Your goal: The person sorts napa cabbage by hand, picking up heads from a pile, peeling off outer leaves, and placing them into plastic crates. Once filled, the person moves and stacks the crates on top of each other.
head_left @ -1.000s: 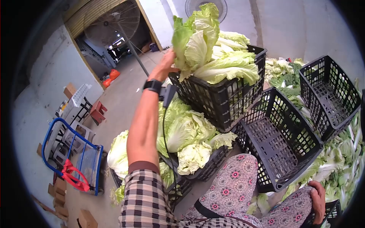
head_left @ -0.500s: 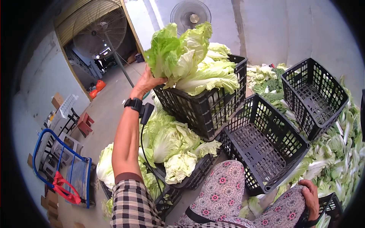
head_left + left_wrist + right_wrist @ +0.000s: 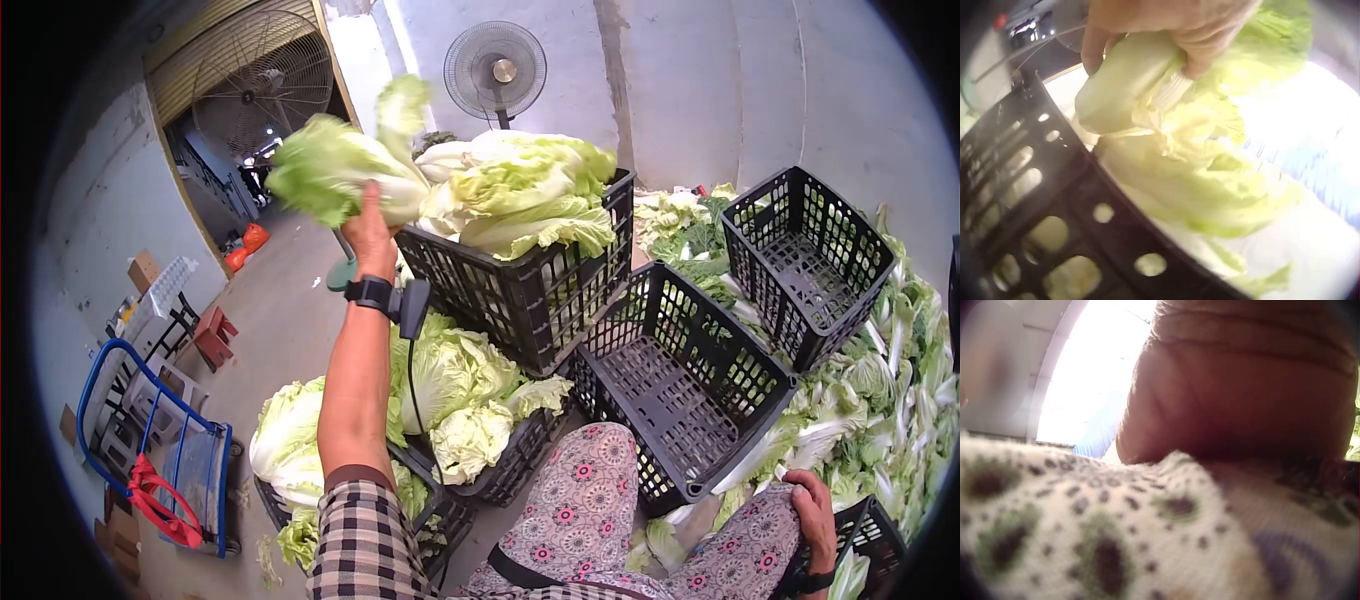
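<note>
My left hand (image 3: 370, 240) grips a napa cabbage (image 3: 325, 170) at the left rim of a full black plastic crate (image 3: 480, 290). Its green leaves point left, blurred by motion, while its pale base lies toward the crate. In the left wrist view, the fingers and thumb of the hand (image 3: 1172, 22) curl over the cabbage's whitish stem (image 3: 1125, 81), just above other cabbages (image 3: 1204, 187) inside the rim. More cabbages (image 3: 535, 190) heap above the crate's top. My right hand (image 3: 815, 515) rests on the patterned trouser knee (image 3: 745, 530), holding nothing.
Two black crates (image 3: 690, 390) (image 3: 810, 260) stand to the right, beside a wide pile of loose cabbage leaves (image 3: 880, 390). Lower crates with cabbages (image 3: 465, 370) sit before me. A blue trolley (image 3: 190, 480) stands left; a fan (image 3: 495, 70) is at the back wall.
The cabbage in my left hand has gone from upright above the crate to tipped over leftward. The hand has turned with it. My right hand stays on the knee; the head view has shifted.
</note>
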Available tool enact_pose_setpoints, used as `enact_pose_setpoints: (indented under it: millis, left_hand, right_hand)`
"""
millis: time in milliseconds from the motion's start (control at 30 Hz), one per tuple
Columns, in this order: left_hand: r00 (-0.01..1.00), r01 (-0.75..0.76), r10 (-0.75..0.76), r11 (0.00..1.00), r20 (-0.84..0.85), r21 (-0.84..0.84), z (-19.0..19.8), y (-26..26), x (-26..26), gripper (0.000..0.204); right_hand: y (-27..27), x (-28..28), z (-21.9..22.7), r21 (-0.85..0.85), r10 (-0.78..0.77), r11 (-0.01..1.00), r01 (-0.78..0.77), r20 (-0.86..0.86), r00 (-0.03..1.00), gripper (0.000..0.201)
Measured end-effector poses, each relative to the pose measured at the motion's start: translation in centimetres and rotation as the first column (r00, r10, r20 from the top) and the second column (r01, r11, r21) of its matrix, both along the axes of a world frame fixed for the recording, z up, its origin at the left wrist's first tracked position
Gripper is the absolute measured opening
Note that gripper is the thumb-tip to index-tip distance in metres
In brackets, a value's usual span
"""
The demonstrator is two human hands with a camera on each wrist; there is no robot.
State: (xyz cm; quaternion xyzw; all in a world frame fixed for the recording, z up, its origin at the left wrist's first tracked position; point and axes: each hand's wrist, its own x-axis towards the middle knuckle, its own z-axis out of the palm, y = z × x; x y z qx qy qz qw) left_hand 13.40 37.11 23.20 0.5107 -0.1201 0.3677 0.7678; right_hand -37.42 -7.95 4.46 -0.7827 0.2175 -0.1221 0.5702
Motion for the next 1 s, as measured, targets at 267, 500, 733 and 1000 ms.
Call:
enact_pose_setpoints:
  millis: [267,500,733,1000]
  left_hand:
    - [0.863,0.467,-0.502,0.754,0.055,-0.462,3.2,1.0,-5.3,0.05]
    - [0.478,0.833,-0.878,0.439,0.038,-0.338,2.5,-4.8,-13.0,0.054]
    - [-0.185,0.915,-0.935,-0.051,-0.303,-0.401,-5.4,-16.6,-26.3,0.074]
    - [-0.817,0.574,-0.427,-0.665,-0.387,-0.478,-15.7,-22.3,-35.1,0.072]
  right_hand:
    - [-0.6,-1.3,-0.7,-0.118,-0.055,0.991,0.057,0.015,0.998,0.047]
    - [-0.7,-3.3,2.6,-0.389,-0.175,0.887,0.248,0.213,0.961,0.07]
    - [6.3,-1.8,9.1,-0.838,0.192,0.499,0.222,0.357,0.914,0.104]
    - [9.4,1.7,9.8,-0.846,0.608,0.533,0.001,0.384,0.695,0.064]
